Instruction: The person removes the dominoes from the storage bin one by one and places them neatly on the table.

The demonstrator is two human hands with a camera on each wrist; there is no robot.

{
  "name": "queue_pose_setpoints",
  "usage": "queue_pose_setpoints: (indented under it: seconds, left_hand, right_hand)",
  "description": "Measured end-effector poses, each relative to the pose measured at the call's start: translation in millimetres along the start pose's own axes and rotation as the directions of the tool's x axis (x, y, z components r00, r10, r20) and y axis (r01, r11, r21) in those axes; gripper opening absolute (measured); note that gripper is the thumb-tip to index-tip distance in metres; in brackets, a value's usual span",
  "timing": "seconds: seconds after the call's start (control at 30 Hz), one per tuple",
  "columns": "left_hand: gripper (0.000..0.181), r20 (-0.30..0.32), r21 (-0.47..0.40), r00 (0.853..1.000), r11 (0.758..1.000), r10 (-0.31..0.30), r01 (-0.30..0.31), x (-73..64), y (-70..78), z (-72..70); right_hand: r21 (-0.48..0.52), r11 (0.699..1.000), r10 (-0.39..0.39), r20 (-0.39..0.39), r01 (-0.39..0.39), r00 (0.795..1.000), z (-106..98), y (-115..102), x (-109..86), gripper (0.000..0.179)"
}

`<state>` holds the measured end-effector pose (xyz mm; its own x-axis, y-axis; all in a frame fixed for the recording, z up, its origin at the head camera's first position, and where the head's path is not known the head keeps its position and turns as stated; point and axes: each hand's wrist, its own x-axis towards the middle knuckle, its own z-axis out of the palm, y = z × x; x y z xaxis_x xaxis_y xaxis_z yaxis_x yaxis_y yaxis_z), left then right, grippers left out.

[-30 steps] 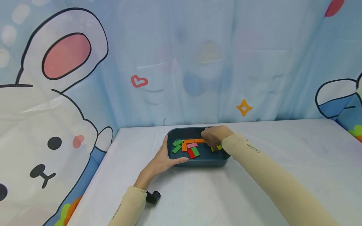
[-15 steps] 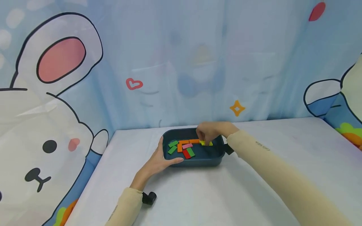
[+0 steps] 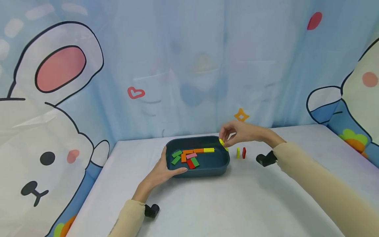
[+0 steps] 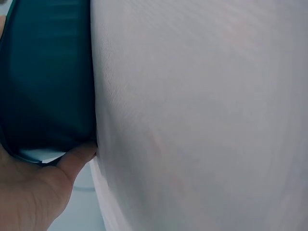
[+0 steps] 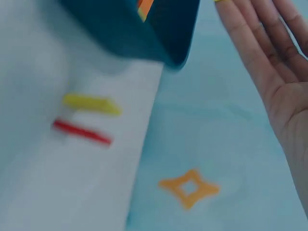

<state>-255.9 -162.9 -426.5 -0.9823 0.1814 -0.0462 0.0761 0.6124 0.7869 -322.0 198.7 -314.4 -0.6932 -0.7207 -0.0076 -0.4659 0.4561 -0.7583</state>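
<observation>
A dark teal tray (image 3: 204, 173) stands on the table with several domino blocks lying flat in it: green, orange, pink, red and a yellow domino (image 3: 209, 150) at the end of the orange ones. My left hand (image 3: 160, 169) grips the tray's left end, thumb along the front side; the left wrist view shows that thumb (image 4: 77, 161) against the tray. Over the tray's right rim, my right hand (image 3: 240, 133) pinches another yellow domino (image 3: 221, 142), held tilted. In the right wrist view only a sliver of it shows at the fingertips.
Right of the tray, a yellow domino (image 3: 238, 153) and a red domino (image 3: 244, 152) stand upright side by side on the white table (image 3: 207, 204). Behind the table's back edge hangs a printed blue curtain (image 3: 165, 108).
My right hand has lifted from inside the tray to its right rim with a yellow domino. The upright pair has come into sight. My left hand keeps its grip; the head view has shifted.
</observation>
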Motion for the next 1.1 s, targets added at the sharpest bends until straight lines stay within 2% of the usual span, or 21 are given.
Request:
queue_pose_setpoints:
  seconds: [0.2,0.37,0.53,0.6,0.77,0.93,1.1]
  left_hand:
    - [0.138,0.0,0.005,1.0,1.0,-0.01,0.01,-1.8,-2.1,-1.0]
    - [0.139,0.002,-0.002,1.0,1.0,-0.014,0.014,-2.8,-1.6,-3.1]
    - [0.137,0.007,0.0,1.0,1.0,-0.007,0.007,-1.2,-0.6,-1.8]
    - [0.135,0.009,0.004,1.0,1.0,-0.007,0.007,-0.5,-0.2,-0.2]
    - [0.134,0.007,0.001,1.0,1.0,-0.012,0.012,0.0,-1.6,0.3]
    - [0.135,0.004,0.0,1.0,1.0,-0.011,0.011,2.8,-1.8,0.4]
    - [0.134,0.002,0.0,1.0,1.0,-0.02,0.02,2.6,-0.9,-0.3]
  right_hand:
    - [0.106,0.99,0.103,-0.133,-0.089,0.986,-10.1,26.1,-48.2,0.025]
    - [0.103,0.986,0.154,-0.229,-0.133,0.961,-16.5,50.3,-76.5,0.025]
    - [0.094,0.979,0.201,-0.3,-0.181,0.933,-17.9,73.8,-94.6,0.028]
    - [0.099,0.974,0.225,-0.321,-0.203,0.92,-17.3,81.9,-99.6,0.03]
    - [0.133,0.969,0.244,-0.345,-0.21,0.906,-12.4,98.4,-99.3,0.037]
    - [0.181,0.969,0.225,-0.349,-0.17,0.91,-5.8,108.6,-95.1,0.034]
    - [0.19,0.968,0.223,-0.34,-0.165,0.914,2.6,116.9,-87.0,0.03]
